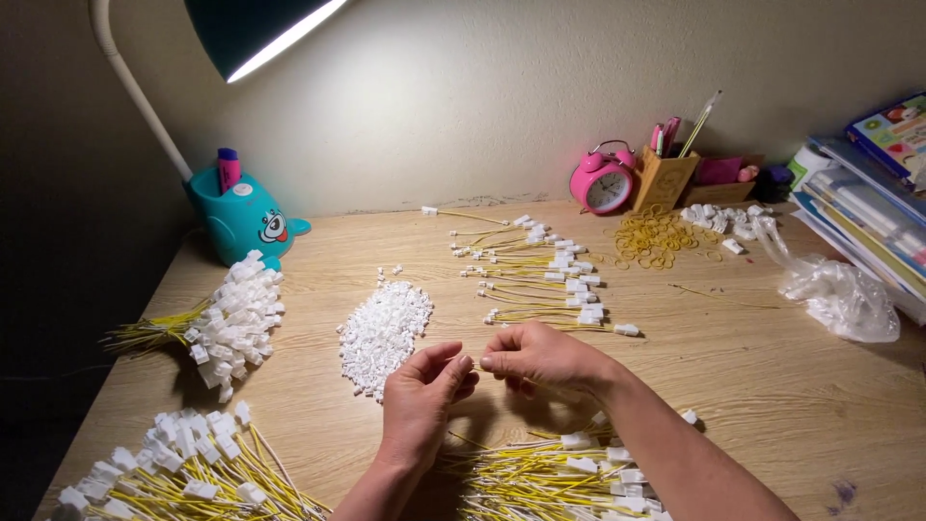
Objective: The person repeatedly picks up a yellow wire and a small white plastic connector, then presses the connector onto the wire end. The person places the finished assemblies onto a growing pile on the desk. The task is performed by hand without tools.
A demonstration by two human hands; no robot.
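hands meet at the middle of the wooden counter [772, 386]. the left hand [422, 391] and the right hand [542, 357] each have thumb and forefinger pinched together, grip clamped on a thin yellow wire [475, 368] stretched between them, just right of a heap of small white connectors [384, 333]. below the wrists lies a bundle of yellow wires with white plugs [559, 478]. finished wires [540, 275] lie in rows farther back. a pink alarm clock [602, 180] stands by the wall, near loose rubber bands [656, 236].
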